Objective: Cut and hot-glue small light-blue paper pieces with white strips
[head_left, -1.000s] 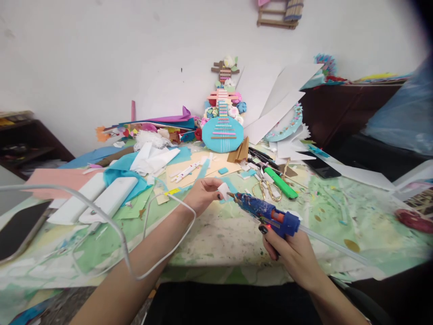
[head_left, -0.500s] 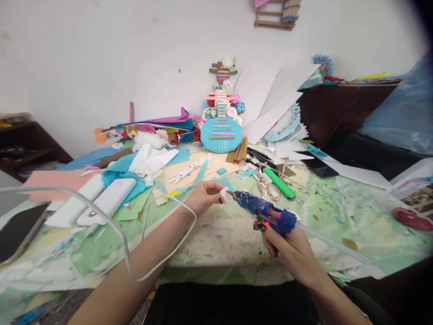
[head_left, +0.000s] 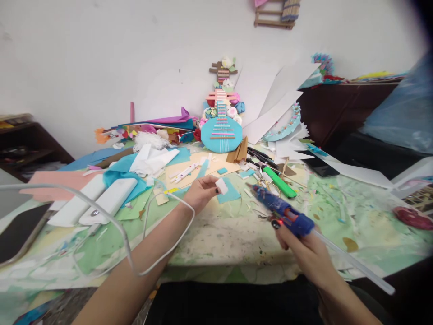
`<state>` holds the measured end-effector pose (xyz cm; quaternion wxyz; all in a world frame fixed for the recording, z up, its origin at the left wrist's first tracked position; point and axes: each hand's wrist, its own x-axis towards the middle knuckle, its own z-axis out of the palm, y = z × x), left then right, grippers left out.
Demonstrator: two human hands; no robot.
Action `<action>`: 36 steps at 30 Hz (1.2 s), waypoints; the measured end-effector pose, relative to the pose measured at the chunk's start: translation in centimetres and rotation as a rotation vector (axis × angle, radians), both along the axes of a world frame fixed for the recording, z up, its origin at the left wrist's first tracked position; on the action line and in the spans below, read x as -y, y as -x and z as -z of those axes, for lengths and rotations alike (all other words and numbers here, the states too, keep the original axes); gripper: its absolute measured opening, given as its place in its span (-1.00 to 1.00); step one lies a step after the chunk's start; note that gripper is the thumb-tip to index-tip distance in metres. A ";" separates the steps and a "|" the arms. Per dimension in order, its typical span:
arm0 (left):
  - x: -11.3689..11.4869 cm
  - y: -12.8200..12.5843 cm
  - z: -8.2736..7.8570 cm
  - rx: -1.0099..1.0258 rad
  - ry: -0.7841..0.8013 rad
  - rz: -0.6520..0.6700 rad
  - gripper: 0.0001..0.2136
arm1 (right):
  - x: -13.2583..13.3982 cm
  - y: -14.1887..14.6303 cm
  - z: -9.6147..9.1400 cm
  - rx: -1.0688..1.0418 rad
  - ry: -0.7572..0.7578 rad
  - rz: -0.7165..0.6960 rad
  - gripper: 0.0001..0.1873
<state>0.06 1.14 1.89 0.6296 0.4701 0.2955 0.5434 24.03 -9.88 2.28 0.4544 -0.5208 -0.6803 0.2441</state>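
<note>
Between the thumb and fingers of my left hand [head_left: 202, 193] is a small white paper piece [head_left: 222, 186], held over a blue paper square [head_left: 230, 191] on the table. My right hand [head_left: 304, 248] grips a blue glue gun [head_left: 282, 208], its nozzle pointing up and left, apart from the white piece. A long clear glue stick [head_left: 358, 264] juts from the gun's back end. Gold-handled scissors [head_left: 267, 186] lie partly hidden behind the gun. At the back, a blue paper lute-shaped craft [head_left: 221, 135] with strings stands against the wall.
A white cable [head_left: 125, 239] loops over my left forearm. White power banks [head_left: 108, 201] and a phone [head_left: 22, 232] lie at left. A green cutter [head_left: 279, 182], black pens [head_left: 262, 156] and another phone [head_left: 320, 165] are at right. Paper scraps cover the stained tablecloth [head_left: 216, 239].
The glue gun has moved right and toward me, away from the white paper piece. My left hand has shifted slightly left, and the piece now shows its flat face.
</note>
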 end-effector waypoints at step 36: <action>-1.8 -0.2 -1.0 -0.704 -0.240 -0.020 -0.83 | -14.5 1.7 -2.9 0.297 0.009 -0.475 -0.84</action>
